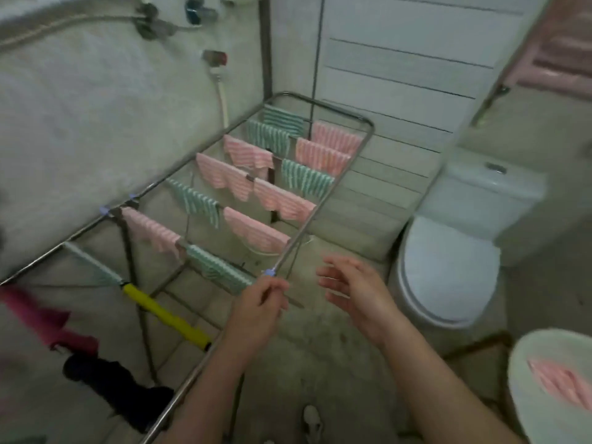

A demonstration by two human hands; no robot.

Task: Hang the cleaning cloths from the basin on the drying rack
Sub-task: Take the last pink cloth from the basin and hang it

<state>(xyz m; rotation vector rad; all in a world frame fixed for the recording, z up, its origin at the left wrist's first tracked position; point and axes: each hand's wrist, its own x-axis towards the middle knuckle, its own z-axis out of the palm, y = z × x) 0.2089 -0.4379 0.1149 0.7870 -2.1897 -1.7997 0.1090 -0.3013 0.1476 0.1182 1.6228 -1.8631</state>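
Right hand [352, 293] open and empty, my left hand [256, 306] gripped the drying rack [297, 237] at its near edge; I judged the pink cloth [557, 382] lying in the basin [520, 363] needed fetching next.

We can read no text, label, brand, number or sign here. The cloths [256, 230] on the drying rack [320, 203] carry only stripes, and the toilet tank [480, 193], the basin [525, 379] and the wall fittings [214, 57] are too blurred to show any mark.
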